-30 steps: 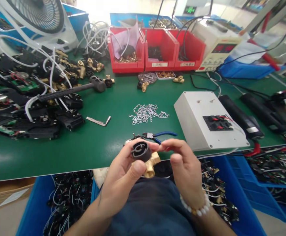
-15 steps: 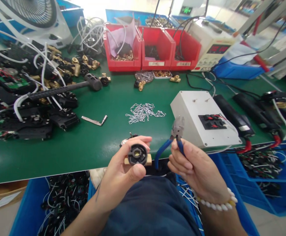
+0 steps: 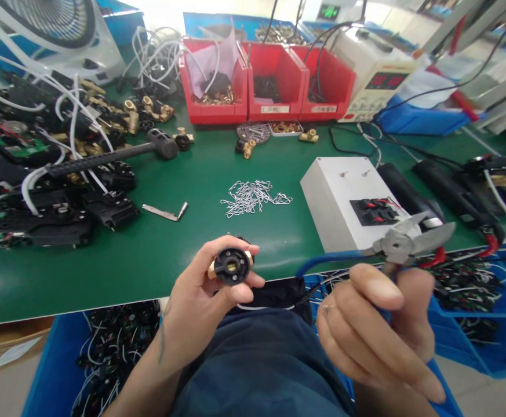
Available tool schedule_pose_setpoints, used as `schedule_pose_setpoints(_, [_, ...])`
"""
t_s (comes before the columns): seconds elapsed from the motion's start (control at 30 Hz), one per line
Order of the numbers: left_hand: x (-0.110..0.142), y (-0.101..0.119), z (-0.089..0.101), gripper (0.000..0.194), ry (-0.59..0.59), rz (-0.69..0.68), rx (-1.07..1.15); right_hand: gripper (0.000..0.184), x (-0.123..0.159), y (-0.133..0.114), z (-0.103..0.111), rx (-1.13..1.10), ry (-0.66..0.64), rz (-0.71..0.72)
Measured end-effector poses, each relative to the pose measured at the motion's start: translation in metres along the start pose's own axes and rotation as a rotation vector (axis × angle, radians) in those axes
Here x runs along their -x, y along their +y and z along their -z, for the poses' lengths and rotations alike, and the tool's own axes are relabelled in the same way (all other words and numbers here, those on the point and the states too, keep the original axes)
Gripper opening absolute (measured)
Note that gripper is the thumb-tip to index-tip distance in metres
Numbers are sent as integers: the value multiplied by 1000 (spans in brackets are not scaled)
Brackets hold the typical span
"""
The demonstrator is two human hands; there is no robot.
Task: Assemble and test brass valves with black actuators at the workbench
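Observation:
My left hand (image 3: 211, 284) is closed around a brass valve with a round black plastic cap (image 3: 232, 266). The cap faces up toward me, and brass shows on either side of it. Blue-handled cutting pliers (image 3: 398, 246) are gripped in my right hand (image 3: 378, 330), raised close to the camera at the right. Their jaws are spread apart, and one handle sticks out to the left. Beyond my left hand, a small pile of metal spring clips (image 3: 255, 197) lies on the green bench (image 3: 196, 174).
A grey switch box (image 3: 343, 202) stands right of the clips. To the left lie a rubber mallet (image 3: 117, 155), a folding metal tool (image 3: 166, 212) and black assemblies with white cables. Red bins (image 3: 215, 113) and a power supply (image 3: 372, 87) line the back; blue crates (image 3: 53, 353) sit below.
My right hand has moved right and up toward the camera with the pliers, whose jaws are now spread. My left hand has shifted slightly left and turned the valve.

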State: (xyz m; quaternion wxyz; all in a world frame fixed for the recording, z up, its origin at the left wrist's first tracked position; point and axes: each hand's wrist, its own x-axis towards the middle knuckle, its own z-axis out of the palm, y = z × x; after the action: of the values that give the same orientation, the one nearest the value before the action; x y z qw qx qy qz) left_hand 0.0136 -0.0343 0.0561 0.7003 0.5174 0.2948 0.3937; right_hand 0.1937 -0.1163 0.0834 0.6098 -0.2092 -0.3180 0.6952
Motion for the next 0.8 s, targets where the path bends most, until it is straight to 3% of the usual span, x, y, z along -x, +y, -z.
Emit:
schedule_pose_setpoints(0.07, [1, 1, -1, 31, 50, -18, -44, 29, 2, 4, 0, 254, 84, 55])
schedule_pose_setpoints(0.17, [3, 2, -5, 32, 57, -44, -87, 35, 3, 9, 1, 701, 275, 71])
schedule_pose_setpoints(0.33, [6, 1, -8, 38, 92, -116, -127, 24, 2, 10, -2, 930, 324, 113])
schedule_pose_setpoints(0.43, [6, -3, -9, 39, 130, -177, -153, 22, 3, 12, -3, 849, 281, 0])
schedule_pose_setpoints(0.67, [2, -8, -10, 47, 194, -420, -356, 43, -1, 24, -7, 378, 232, -284])
schedule_pose_setpoints(0.8, [0, -7, -10, 43, 194, -475, -476, 45, -5, 25, -9, 257, 235, -342])
